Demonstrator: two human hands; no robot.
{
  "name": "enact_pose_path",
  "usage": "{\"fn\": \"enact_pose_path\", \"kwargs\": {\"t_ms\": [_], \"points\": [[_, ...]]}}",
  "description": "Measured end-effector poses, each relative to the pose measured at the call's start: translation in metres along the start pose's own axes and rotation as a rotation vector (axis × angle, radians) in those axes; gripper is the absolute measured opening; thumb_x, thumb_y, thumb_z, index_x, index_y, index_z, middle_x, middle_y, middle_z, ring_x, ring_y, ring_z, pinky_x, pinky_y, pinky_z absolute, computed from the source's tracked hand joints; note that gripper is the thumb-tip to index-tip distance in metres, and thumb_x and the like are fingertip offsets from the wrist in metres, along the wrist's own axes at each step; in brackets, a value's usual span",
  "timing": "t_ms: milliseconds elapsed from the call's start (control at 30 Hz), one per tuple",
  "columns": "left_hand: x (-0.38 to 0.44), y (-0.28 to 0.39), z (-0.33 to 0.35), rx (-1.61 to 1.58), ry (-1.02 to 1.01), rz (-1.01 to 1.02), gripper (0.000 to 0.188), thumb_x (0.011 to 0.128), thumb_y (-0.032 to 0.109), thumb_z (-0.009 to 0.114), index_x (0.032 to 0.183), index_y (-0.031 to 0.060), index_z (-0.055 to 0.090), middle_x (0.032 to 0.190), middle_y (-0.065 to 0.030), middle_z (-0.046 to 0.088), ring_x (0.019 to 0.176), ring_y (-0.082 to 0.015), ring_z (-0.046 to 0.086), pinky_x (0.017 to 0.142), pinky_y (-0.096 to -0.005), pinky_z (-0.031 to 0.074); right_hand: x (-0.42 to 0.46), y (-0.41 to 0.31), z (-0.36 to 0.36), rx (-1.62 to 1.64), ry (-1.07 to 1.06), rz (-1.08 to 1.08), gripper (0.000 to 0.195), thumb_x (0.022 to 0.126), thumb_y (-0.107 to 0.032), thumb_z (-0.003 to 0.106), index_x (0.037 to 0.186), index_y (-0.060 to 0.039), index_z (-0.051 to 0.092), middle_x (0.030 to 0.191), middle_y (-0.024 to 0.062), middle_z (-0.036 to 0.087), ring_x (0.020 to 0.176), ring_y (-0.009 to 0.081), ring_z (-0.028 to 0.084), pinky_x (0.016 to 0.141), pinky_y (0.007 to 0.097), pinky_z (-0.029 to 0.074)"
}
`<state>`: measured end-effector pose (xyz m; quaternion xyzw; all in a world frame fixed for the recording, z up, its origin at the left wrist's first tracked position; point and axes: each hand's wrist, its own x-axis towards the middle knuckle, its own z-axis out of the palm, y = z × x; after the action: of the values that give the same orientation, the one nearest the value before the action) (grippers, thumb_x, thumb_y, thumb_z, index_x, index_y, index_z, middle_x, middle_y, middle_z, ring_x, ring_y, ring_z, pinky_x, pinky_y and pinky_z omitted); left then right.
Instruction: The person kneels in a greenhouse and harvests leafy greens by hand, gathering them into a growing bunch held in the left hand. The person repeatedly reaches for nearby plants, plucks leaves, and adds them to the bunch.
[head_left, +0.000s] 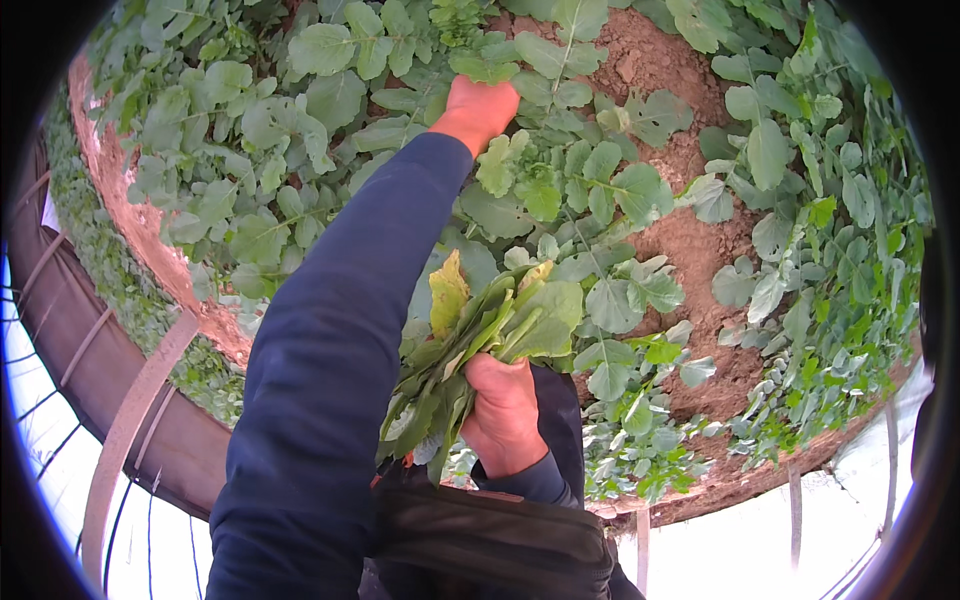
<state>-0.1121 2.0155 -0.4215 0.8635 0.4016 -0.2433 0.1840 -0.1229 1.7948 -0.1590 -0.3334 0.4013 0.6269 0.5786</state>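
My right hand (504, 412) grips a bunch of picked green leaves (487, 330) close in front of my body. One leaf in the bunch is yellowed, and several hang down past the fist. My left arm stretches forward into the bed, and my left hand (480, 105) is low among lobed leafy greens (600, 180). Foliage covers its fingers, so what they touch cannot be seen. Some leaves around it have small holes.
Reddish-brown bare soil (705, 307) runs between the plant rows. A dark waist bag (487, 532) hangs at my front. At the left are a curved frame strut (139, 442) and a brown plastic sheet (187, 457). Upright posts (795, 517) stand at lower right.
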Motion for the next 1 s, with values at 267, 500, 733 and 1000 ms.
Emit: {"fn": "enact_pose_path", "kwargs": {"t_ms": [267, 500, 733, 1000], "points": [[-0.06, -0.021, 0.0, 0.129, 0.225, 0.386, 0.021, 0.071, 0.018, 0.065, 0.089, 0.0116, 0.058, 0.087, -0.0034, 0.059, 0.092, -0.0282, 0.062, 0.077, -0.0425, 0.05, 0.0, 0.005, 0.0, -0.03, 0.001, 0.017, 0.045, 0.082, 0.013, 0.046, 0.125, -0.0001, 0.051, 0.111, 0.0083, 0.062, 0.096, 0.0208, 0.065, 0.084, 0.0369, 0.056], [-0.024, 0.002, 0.018, -0.275, 0.186, -0.315, 0.031, 0.08, 0.019, 0.067, 0.103, 0.0, 0.064, 0.11, -0.0213, 0.06, 0.102, -0.0384, 0.06, 0.083, -0.0428, 0.052, -0.001, 0.005, 0.004, -0.035, 0.022, 0.021, 0.045, 0.083, 0.012, 0.047, 0.125, -0.001, 0.052, 0.11, 0.0086, 0.062, 0.094, 0.0207, 0.065, 0.08, 0.0358, 0.056], [0.016, -0.016, 0.039, -0.568, 0.378, -0.402, 0.038, 0.088, 0.035, 0.056, 0.095, -0.0008, 0.067, 0.098, -0.0184, 0.07, 0.087, -0.0312, 0.068, 0.074, -0.037, 0.053, -0.002, 0.004, 0.0, -0.058, 0.066, 0.013, 0.045, 0.083, 0.01, 0.048, 0.126, -0.0028, 0.051, 0.111, 0.0085, 0.061, 0.093, 0.0204, 0.064, 0.079, 0.0341, 0.055], [-0.005, -0.006, -0.009, -0.933, 0.073, -0.708, 0.026, 0.083, 0.016, 0.06, 0.099, -0.0038, 0.066, 0.101, -0.0167, 0.07, 0.093, -0.029, 0.067, 0.082, -0.0381, 0.051, -0.003, 0.003, -0.002, -0.101, 0.068, 0.016, 0.037, 0.087, 0.007, 0.048, 0.123, -0.0011, 0.053, 0.109, 0.0087, 0.062, 0.095, 0.0213, 0.064, 0.083, 0.0367, 0.054]]}}
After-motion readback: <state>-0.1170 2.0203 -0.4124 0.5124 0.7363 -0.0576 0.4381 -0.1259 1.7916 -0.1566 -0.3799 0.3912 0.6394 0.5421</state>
